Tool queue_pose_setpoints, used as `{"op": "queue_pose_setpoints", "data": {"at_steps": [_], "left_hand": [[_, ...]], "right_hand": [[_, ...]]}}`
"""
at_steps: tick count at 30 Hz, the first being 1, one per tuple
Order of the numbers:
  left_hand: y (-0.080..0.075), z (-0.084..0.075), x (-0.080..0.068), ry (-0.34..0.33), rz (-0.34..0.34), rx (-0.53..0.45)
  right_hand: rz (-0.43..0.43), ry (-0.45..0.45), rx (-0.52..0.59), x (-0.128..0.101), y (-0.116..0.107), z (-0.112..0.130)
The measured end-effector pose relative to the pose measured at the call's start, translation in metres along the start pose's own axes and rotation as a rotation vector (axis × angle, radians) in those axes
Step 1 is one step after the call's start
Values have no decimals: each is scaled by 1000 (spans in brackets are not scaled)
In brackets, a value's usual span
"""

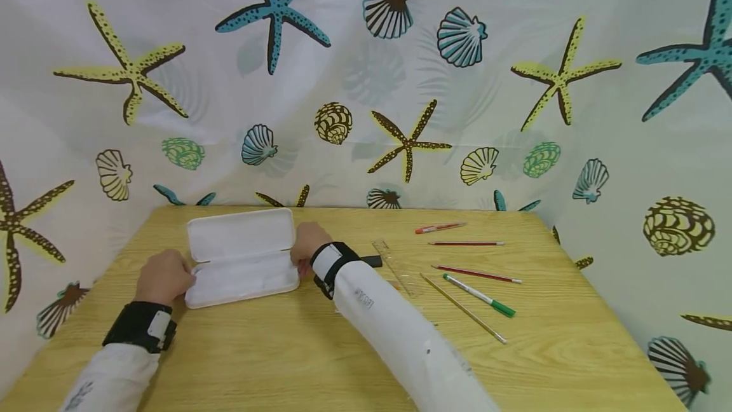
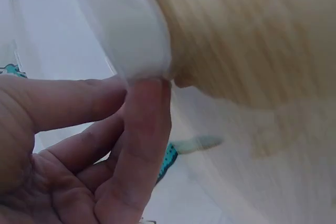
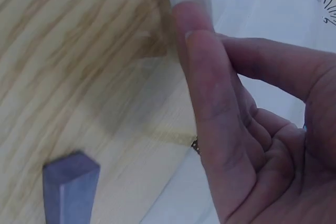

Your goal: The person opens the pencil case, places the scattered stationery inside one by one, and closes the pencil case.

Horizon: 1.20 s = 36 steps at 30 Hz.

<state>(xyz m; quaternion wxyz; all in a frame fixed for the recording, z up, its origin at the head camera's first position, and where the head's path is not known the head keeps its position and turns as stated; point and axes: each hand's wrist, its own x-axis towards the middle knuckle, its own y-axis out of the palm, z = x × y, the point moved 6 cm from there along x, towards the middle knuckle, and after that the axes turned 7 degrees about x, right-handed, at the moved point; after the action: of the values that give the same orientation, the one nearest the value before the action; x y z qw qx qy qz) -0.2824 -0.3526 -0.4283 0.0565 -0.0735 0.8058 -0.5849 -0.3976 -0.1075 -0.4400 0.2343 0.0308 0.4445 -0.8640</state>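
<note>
Two hands frame the open white pencil case (image 1: 240, 258), which lies on the wooden table (image 1: 286, 348) with its lid raised. The left hand (image 1: 162, 277) pinches the case's left end between thumb and fingers (image 2: 142, 145); the right hand (image 1: 307, 243) rests fingers (image 3: 210, 93) against the right end, grip uncertain. Risk: uneven pressure can likely skid the light case or snap the lid shut. Right of the case, a ruler (image 1: 394, 266), a dark eraser (image 3: 71, 190) and a green pen (image 1: 479, 295) lie loose; a sweeping sleeve could scatter them.
</note>
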Motion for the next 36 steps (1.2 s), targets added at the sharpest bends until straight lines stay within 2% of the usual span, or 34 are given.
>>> {"op": "queue_pose_setpoints", "data": {"at_steps": [8, 13, 18, 27, 36], "left_hand": [[2, -23, 13, 1, -25, -37], [2, -34, 15, 11, -54, -64], [6, -43, 17, 16, -53, -88], [13, -46, 24, 14, -33, -112], [16, -43, 25, 2, -19, -147]], "right_hand": [[-25, 11, -5, -1, -15, -16], [-50, 22, -18, -6, -23, -22], [-40, 43, -12, -11, -26, -31], [-37, 44, 33, -12, -31, -44], [-76, 42, 2, -20, -32, -40]]}}
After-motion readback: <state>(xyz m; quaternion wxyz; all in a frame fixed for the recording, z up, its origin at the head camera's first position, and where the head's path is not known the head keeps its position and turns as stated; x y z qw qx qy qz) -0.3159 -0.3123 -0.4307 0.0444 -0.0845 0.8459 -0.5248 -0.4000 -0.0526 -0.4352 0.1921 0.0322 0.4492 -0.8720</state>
